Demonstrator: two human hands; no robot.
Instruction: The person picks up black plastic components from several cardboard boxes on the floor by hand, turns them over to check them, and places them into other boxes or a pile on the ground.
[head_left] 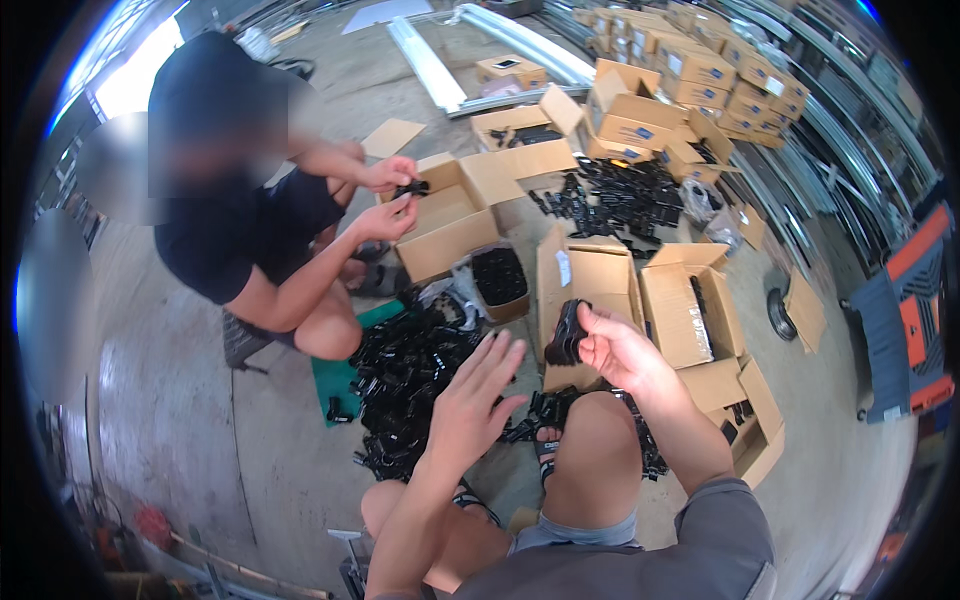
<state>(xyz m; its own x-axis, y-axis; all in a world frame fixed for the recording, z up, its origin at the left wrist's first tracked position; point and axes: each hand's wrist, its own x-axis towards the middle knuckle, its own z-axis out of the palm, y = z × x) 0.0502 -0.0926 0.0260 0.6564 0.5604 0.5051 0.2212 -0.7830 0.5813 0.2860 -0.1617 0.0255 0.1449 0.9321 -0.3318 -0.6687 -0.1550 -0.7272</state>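
My right hand (622, 347) grips a black plastic part (566, 334), a glossy, curved piece whose exact kind I cannot make out. It is held up in front of an open cardboard box (612, 268). My left hand (474, 402) is raised with its fingers stretched out and nothing in it, over the right side of a large heap of similar black parts (400, 385). More black parts (550, 405) lie beside my knee, partly hidden by my leg.
At left a seated co-worker handles a small black part (412, 188) over an open box (440, 245). A filled carton (499, 280) stands between us. Farther off lie another black heap (620, 200) and stacked cartons (700, 70). An orange-and-grey cart (905, 320) stands right.
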